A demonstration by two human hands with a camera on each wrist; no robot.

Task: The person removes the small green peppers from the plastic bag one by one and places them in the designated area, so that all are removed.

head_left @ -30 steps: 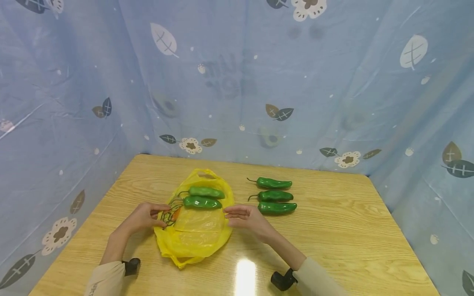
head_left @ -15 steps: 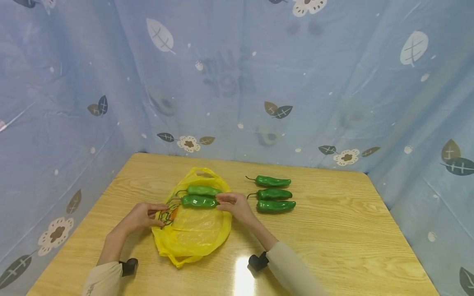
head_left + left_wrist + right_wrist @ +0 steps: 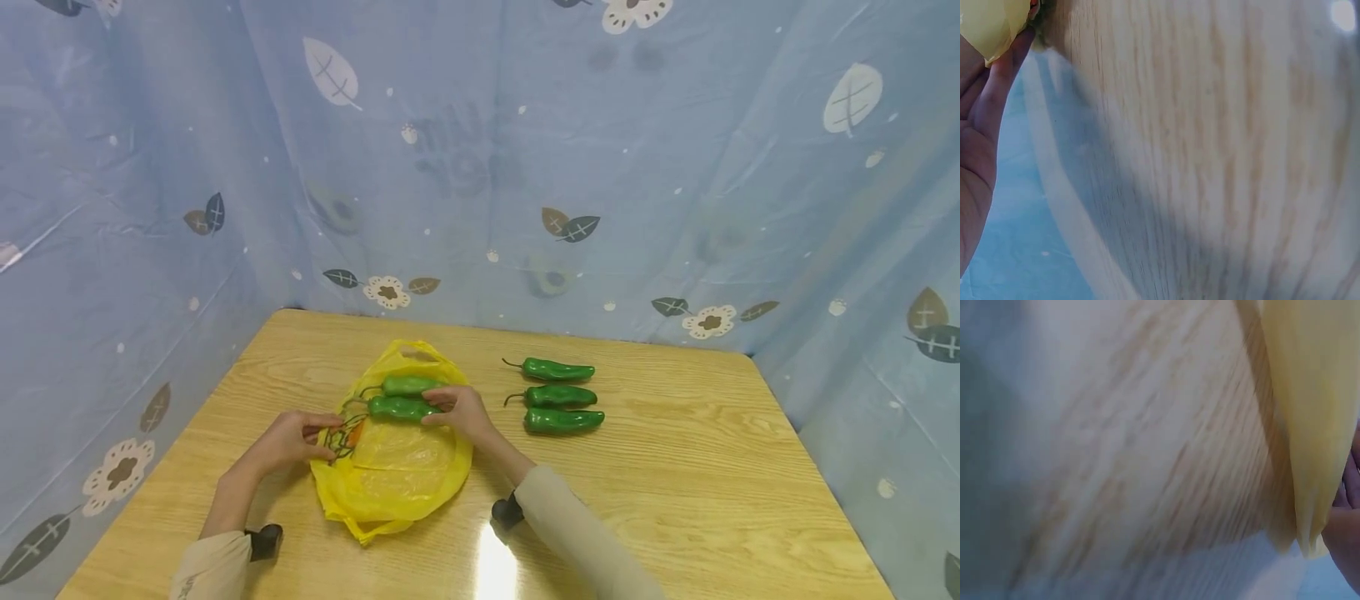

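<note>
A yellow plastic bag [image 3: 405, 483] lies spread on the table, with two green peppers [image 3: 400, 408] side by side on its upper half. My left hand [image 3: 283, 442] pinches the bag's left edge, beside an orange patch crossed by dark green lines [image 3: 348, 440]. In the left wrist view, its fingers [image 3: 1000, 87] meet the yellow plastic. Coming in over the bag's right edge, my right hand [image 3: 462, 412] grips the right end of the nearer pepper between fingers and thumb, hiding the pepper tips. The right wrist view shows the bag's edge [image 3: 1310, 425] in front of the hand.
To the right of the bag, three more green peppers [image 3: 561, 396] lie in a stack of rows on the wooden table [image 3: 675, 467]. A blue patterned curtain [image 3: 465, 167] closes off the back and both sides.
My right hand has moved left and slightly up, from the bag's right rim onto the ends of the peppers. The left hand has stayed at the bag's left edge.
</note>
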